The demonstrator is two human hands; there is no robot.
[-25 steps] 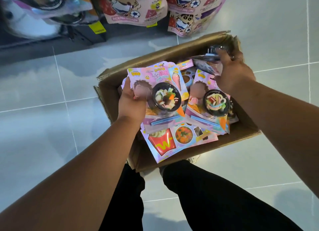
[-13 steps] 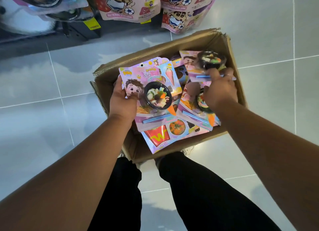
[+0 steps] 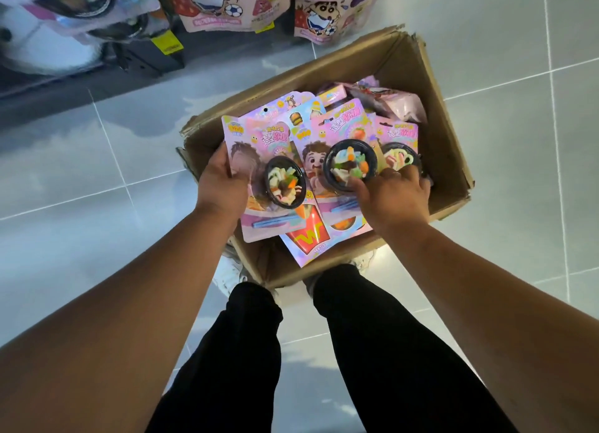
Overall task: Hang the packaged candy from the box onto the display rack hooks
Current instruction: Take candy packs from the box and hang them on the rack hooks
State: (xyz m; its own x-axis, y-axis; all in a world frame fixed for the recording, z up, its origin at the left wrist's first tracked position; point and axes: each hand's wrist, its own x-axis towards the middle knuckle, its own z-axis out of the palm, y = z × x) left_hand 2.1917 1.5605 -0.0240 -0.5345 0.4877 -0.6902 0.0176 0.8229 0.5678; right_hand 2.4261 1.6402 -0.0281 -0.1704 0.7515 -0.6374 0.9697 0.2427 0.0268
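Grey tiled floor [image 3: 97,189], open brown cardboard box [image 3: 434,134] below hanging cartoon pouches [image 3: 227,8].
Over the box, pink bowl-blister candy pack [image 3: 256,147] pinched at its edge by left hand [image 3: 220,183]; second such pack [image 3: 337,131] gripped in curled right hand [image 3: 395,193], half hiding fries-print pack [image 3: 311,235] beneath.

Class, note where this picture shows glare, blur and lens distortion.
Head view: glossy floor tiles throw pale glare beside the cardboard box; head view: the hanging packs at top left are smeared by blur, while the candy pack in the left hand is fairly sharp; head view: grout lines bow, a wide-angle effect.
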